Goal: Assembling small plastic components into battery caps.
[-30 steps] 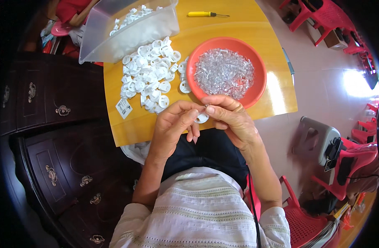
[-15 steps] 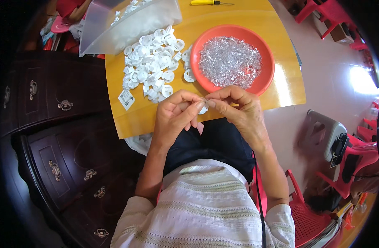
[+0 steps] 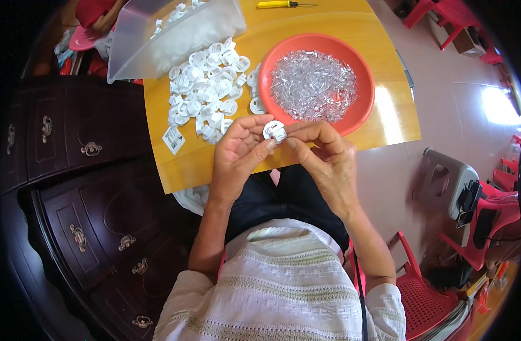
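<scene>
Between my hands, just over the table's near edge, is a small white round plastic part with a raised, slotted middle. My left hand grips its left side, thumb below and fingers behind. My right hand has thumb and index finger closed at the part's right edge; whether a tiny clear piece is also between them is too small to tell. Beyond my hands, a red round bowl holds a heap of clear thin plastic pins. A pile of similar white parts lies to the left of the bowl.
A translucent bin with more white parts stands at the table's far left. A printed label lies by the pile. A yellow-handled screwdriver is at the far edge. Dark drawers stand left; a grey stool stands right.
The white part has been raised and turned so that its face shows, where my fingers mostly covered it before. My hands have moved slightly apart, and the left fingers have opened out behind it.
</scene>
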The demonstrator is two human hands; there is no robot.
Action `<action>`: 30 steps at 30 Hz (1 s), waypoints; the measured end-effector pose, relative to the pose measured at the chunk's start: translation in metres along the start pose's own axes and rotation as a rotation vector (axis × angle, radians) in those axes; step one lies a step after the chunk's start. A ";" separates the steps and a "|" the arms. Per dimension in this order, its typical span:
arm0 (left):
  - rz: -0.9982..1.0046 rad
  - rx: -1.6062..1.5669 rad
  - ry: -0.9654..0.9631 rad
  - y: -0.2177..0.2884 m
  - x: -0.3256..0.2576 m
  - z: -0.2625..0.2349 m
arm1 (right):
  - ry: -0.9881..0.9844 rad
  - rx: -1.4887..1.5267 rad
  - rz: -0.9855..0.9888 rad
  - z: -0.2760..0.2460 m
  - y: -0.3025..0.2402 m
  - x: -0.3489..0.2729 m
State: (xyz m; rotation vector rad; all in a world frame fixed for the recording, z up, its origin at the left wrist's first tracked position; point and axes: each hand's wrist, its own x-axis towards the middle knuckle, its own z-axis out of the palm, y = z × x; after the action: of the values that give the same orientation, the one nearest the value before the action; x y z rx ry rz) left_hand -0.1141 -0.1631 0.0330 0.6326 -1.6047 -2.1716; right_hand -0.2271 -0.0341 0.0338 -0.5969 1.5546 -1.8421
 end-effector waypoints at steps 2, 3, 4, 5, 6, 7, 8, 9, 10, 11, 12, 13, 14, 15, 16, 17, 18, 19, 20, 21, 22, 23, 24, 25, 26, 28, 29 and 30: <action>0.001 0.017 0.004 -0.002 0.002 -0.001 | 0.015 0.010 0.043 0.000 0.000 -0.001; 0.000 0.020 0.011 -0.002 0.001 0.000 | 0.016 0.011 0.041 0.001 0.000 -0.001; -0.002 0.023 0.018 -0.002 0.001 0.001 | 0.028 0.000 0.024 0.001 0.001 -0.001; -0.001 0.025 0.015 -0.001 0.002 0.002 | 0.039 -0.011 0.007 0.001 0.001 -0.001; 0.013 0.022 0.013 -0.001 0.002 0.004 | 0.041 -0.010 0.005 0.000 0.001 -0.001; 0.026 0.019 0.011 0.000 0.002 0.005 | 0.038 -0.023 0.001 -0.001 0.000 -0.001; 0.027 0.020 0.010 -0.001 0.002 0.005 | 0.034 -0.036 -0.002 -0.001 0.000 -0.001; 0.031 0.025 0.005 -0.001 0.002 0.005 | 0.034 -0.035 -0.005 -0.001 0.000 -0.001; 0.035 0.031 0.002 -0.001 0.002 0.005 | 0.044 -0.047 -0.014 -0.001 0.001 -0.001; 0.037 0.032 0.001 -0.002 0.003 0.005 | 0.053 -0.059 -0.024 -0.001 0.000 -0.001; 0.042 0.036 -0.004 -0.002 0.002 0.005 | 0.052 -0.058 -0.025 -0.001 -0.002 -0.002; 0.046 0.039 -0.009 -0.002 0.002 0.005 | 0.031 -0.068 0.036 -0.002 -0.008 -0.003; 0.048 0.040 -0.008 -0.002 0.002 0.005 | 0.009 -0.078 0.098 -0.002 -0.010 -0.003; 0.047 0.057 -0.008 -0.001 0.002 0.005 | 0.008 -0.077 0.097 -0.003 -0.010 -0.003; 0.046 0.073 -0.008 -0.001 0.002 0.006 | 0.010 -0.092 0.089 -0.003 -0.010 -0.004; 0.047 0.075 -0.007 0.000 0.001 0.006 | 0.012 -0.106 0.081 -0.003 -0.009 -0.004; 0.055 0.101 -0.008 0.000 0.001 0.007 | 0.012 -0.106 0.080 -0.003 -0.007 -0.003; 0.064 0.128 -0.009 0.000 0.001 0.007 | 0.042 -0.095 0.031 -0.003 -0.004 -0.003; 0.065 0.128 -0.010 0.000 0.001 0.008 | 0.073 -0.084 -0.019 -0.003 -0.004 -0.003; 0.077 0.144 -0.009 0.001 0.000 0.008 | 0.070 -0.083 -0.020 -0.003 -0.004 -0.003; 0.090 0.160 -0.008 0.002 0.000 0.008 | 0.070 -0.087 -0.019 -0.003 -0.005 -0.004; 0.092 0.161 -0.007 0.002 -0.001 0.009 | 0.069 -0.090 -0.017 -0.003 -0.005 -0.004; 0.097 0.160 -0.012 0.002 0.000 0.009 | 0.070 -0.090 -0.014 -0.004 -0.004 -0.004; 0.102 0.158 -0.017 0.001 0.000 0.009 | 0.072 -0.090 -0.012 -0.005 -0.002 -0.004; 0.099 0.157 -0.017 -0.001 0.001 0.009 | 0.074 -0.091 -0.009 -0.006 -0.001 -0.003; 0.129 0.223 0.005 -0.002 0.000 0.009 | 0.067 -0.125 -0.037 -0.005 -0.005 -0.005; 0.129 0.224 0.006 -0.002 0.000 0.009 | 0.061 -0.159 -0.062 -0.005 -0.007 -0.005; 0.153 0.264 0.014 -0.001 0.000 0.010 | 0.061 -0.158 -0.063 -0.005 -0.008 -0.006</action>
State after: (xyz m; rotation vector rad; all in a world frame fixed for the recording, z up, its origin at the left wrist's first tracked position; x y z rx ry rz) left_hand -0.1193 -0.1546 0.0343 0.5760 -1.8840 -1.8603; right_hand -0.2281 -0.0262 0.0413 -0.6737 1.7522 -1.8095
